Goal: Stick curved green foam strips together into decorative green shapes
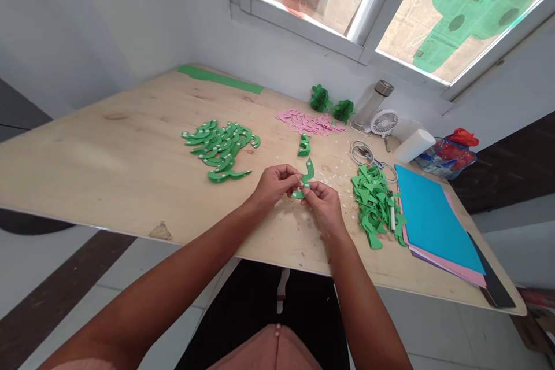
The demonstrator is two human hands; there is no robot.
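Observation:
Both hands meet near the table's front edge around one curved green foam piece (308, 171) with small white squares on it. My left hand (280, 180) pinches its left side, and my right hand (321, 196) grips it from the lower right. Just beyond my hands lies another small green piece (304, 145). To the left is a spread pile of curved green pieces (223, 144), also dotted with white squares. Tiny white scraps (332, 176) are scattered to the right of my hands.
Green offcuts (372, 202) with a white pen, tape rolls (361, 153) and blue sheets (436, 217) lie right. Behind are pink pieces (307, 122), green paper shapes (321, 98), a bottle (373, 103), a fan (384, 122), a white roll (415, 145) and a basket (446, 157).

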